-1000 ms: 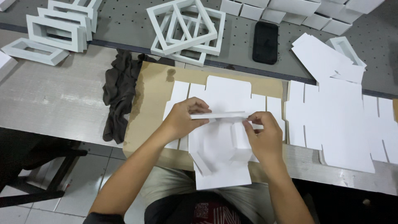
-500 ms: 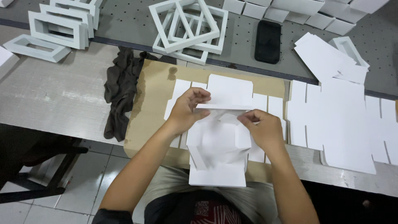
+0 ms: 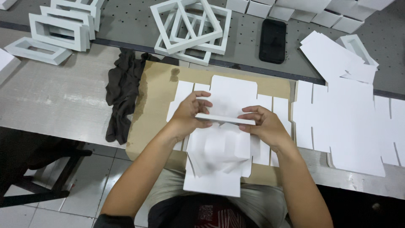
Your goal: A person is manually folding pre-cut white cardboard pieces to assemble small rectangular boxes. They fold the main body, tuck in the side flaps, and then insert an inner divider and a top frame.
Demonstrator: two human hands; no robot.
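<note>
Carton blank [image 3: 219,147], white and part-folded, sits between both hands over the brown board [image 3: 156,97]. Left hand [image 3: 187,114] pinches its folded top edge at 9 o'clock; right hand [image 3: 263,124] grips the same edge at 3 o'clock. Flat blanks [image 3: 346,122] lie at 3 o'clock, a dark cloth [image 3: 122,93] at 9, a phone [image 3: 272,41] at 1, white frames [image 3: 192,29] at 12.

Two bare hands are counted, the left hand [image 3: 187,113] and the right hand [image 3: 265,126]. One black rectangular phone [image 3: 272,41], one dark crumpled cloth [image 3: 123,88] and one brown flat cardboard sheet [image 3: 157,97] are shown. One white die-cut card blank [image 3: 219,156] is held.
</note>
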